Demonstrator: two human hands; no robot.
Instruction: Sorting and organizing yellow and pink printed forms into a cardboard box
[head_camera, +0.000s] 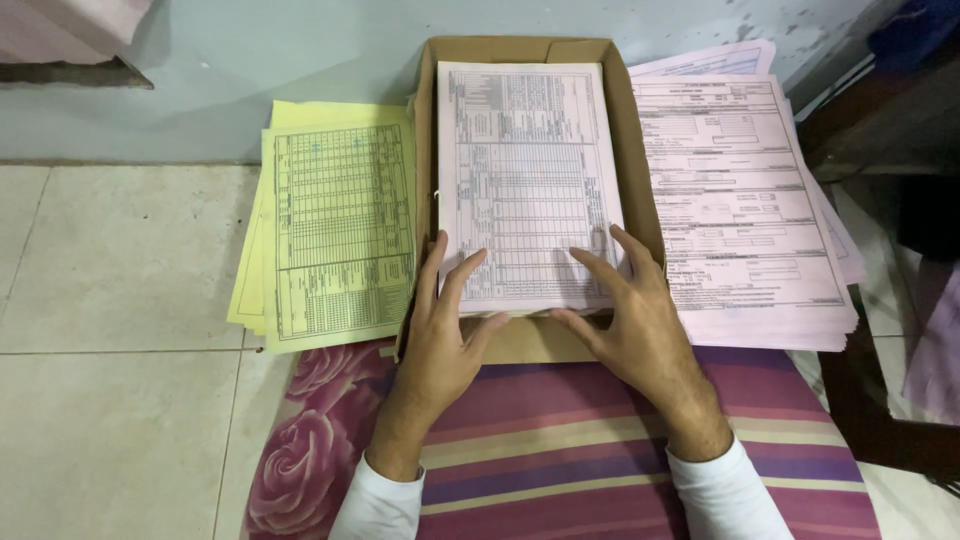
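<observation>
The left hand (440, 335) is lying open with fingers spread on the near left corner of a stack of pale printed forms (525, 180), thumb tucked along the stack's near edge, pressing rather than clenching. The right hand (630, 320) is resting the same way on the near right corner, fingers splayed on the top sheet and thumb under the near edge, nothing closed in its grasp. The stack is sitting inside a shallow cardboard box (640, 130), which is standing against the far wall between two other piles. A pile of yellow forms (335, 230) is lying on the tiled floor just left of the box, and a pile of pink forms (745, 210) is lying just right of it. A striped cloth with roses (560, 440) is spreading under both white sleeves at the near edge.
</observation>
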